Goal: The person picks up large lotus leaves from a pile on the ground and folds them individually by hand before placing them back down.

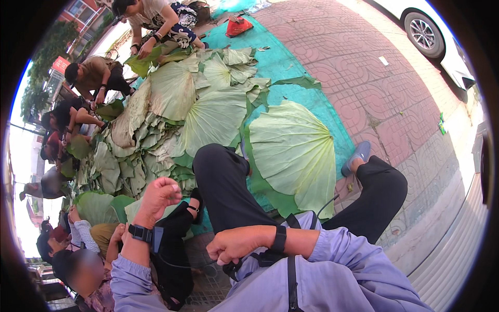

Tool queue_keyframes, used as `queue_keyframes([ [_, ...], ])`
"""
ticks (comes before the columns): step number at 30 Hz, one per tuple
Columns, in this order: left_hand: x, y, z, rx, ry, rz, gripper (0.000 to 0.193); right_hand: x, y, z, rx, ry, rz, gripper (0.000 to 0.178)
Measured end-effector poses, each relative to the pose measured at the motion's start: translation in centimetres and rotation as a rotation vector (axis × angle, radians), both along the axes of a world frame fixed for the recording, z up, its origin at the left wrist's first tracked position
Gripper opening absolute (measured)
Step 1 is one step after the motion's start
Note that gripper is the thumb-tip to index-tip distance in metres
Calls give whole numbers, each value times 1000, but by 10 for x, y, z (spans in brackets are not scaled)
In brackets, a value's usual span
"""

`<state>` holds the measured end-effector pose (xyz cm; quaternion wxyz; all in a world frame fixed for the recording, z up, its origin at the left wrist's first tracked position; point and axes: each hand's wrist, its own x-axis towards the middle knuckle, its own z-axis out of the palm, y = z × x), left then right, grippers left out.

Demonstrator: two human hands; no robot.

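My left hand is raised at the left of my lap, its fingers curled in and nothing visible in them. In front of my waist my right hand is closed, its fingers turned down and partly hidden; I cannot make out what they hold, if anything. A thin black cable runs between my two wrists. Between my spread knees lies a large pale-green lotus leaf, apart from both hands. A big pile of lotus leaves spreads beyond my left hand.
Green sheeting lies under the leaves on red paving. Several people crouch along the left, some handling leaves. One person sits close by my left arm. A red bag stands far ahead; a white car is parked far right.
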<state>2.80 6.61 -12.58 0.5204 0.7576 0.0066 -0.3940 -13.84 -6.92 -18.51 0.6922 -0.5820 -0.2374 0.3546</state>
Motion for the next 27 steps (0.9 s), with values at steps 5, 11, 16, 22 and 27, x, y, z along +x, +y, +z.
queue_keyframes([
  [5,-47,73,-37,224,249,-145,9,3,15,-1,-54,-232,20,9],
  [11,-72,119,-29,280,355,-191,9,-2,34,-9,15,-283,97,15],
  [16,-64,158,6,320,279,-106,9,-3,49,-20,-85,-255,356,17],
  [22,-51,180,36,353,156,-20,9,-3,52,-20,-16,-309,353,16],
  [27,-48,184,45,346,97,-5,9,-2,37,-11,-65,-254,351,20],
])
